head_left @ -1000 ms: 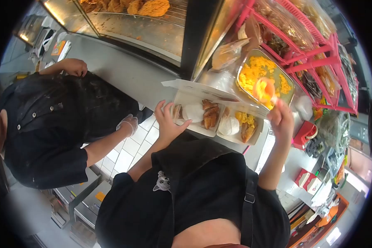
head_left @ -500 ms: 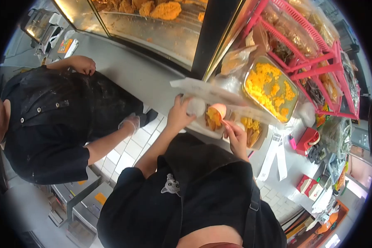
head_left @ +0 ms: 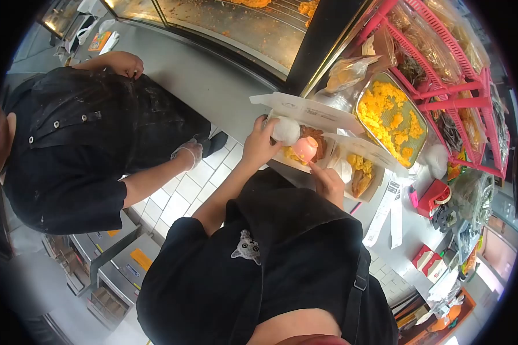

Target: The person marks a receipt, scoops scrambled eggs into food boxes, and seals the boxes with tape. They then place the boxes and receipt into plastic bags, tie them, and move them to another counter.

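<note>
open box lids (head_left: 313,112) behind, egg tray (head_left: 392,122) right

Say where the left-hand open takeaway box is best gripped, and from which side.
Probably the near left rim of the takeaway box, from the wearer's side, as the left hand does. The open lid blocks the far side; the right hand works a spoon over the food.
</note>
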Tool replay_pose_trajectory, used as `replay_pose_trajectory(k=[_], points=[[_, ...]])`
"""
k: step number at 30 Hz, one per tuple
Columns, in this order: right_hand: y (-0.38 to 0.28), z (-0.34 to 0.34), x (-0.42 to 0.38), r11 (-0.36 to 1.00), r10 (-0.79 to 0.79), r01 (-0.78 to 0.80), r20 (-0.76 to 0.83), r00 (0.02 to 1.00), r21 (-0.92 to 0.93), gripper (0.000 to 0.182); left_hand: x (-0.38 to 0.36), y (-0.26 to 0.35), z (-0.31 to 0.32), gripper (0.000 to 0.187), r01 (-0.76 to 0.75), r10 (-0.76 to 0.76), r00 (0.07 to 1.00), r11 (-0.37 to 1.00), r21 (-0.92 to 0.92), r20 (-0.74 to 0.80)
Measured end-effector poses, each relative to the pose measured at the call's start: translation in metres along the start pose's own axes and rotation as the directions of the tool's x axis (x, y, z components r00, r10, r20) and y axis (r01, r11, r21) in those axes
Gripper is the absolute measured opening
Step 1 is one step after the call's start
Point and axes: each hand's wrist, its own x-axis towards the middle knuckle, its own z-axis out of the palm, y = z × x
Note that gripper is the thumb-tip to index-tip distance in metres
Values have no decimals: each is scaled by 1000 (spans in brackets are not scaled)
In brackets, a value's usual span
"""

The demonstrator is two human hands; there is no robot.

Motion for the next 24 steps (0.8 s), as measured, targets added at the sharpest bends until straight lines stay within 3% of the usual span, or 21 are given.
replay_pose_trajectory(k=[1,2,3,4,6,8,9,10,12,13,15,17,18,19,20,21,24], points=[[-2,-3,0,1000,-1,1,6,1000,18,29,0,-2,2,61,1,-1,1000,1000,-4,3],[-6,-5,0,1000,4,-4,4,1000,13,29,1,-6,5,62,-101,95,990,994,-48,-108],[-12,-8,2,991,73,-70,-22,997,114,26,3,-10,8,62,-212,190,957,974,-81,-220],[-17,-15,6,968,145,-132,-47,988,215,24,4,-15,12,62,-226,204,956,970,-85,-211],[-32,-47,15,972,129,-95,-151,980,215,21,-4,-26,18,59,-124,11,966,896,-427,-258],[-35,-84,19,984,95,-45,-294,951,174,19,-15,-31,10,49,-3,-62,979,948,-319,-193],[-30,-104,18,991,86,-44,-348,934,128,19,-18,-28,0,39,-61,29,980,986,-156,-197],[-25,-120,21,993,82,-35,-444,892,115,19,-23,-23,-6,32,-39,25,990,994,-99,-141],[-6,-138,30,988,150,-105,-584,798,110,19,-29,-23,-9,22,59,-65,997,991,-118,-49],[5,-147,37,978,211,-163,-593,777,134,20,-29,-20,-10,19,83,-85,996,992,-90,-19],[21,-161,51,945,315,-308,-546,776,109,24,-23,-15,-16,18,-13,12,1000,999,44,20],[37,-168,54,896,427,-434,-469,773,100,37,-15,-6,-14,17,-24,22,999,998,56,30],[42,-174,50,899,424,-428,-436,794,93,43,-12,5,-11,16,4,-5,999,999,45,35],[46,-180,43,926,331,-377,-474,816,-1,44,-10,10,-6,16,-65,65,998,998,23,-1],[50,-189,35,931,305,-363,-473,827,-34,40,-10,10,3,14,12,-8,998,997,-71,58],[51,-201,25,928,325,-373,-457,828,-17,35,-10,8,10,13,-91,92,993,996,-25,69],[83,-245,-21,886,336,-459,-597,729,-62,24,-18,23,14,12,-129,125,983,991,22,134]])
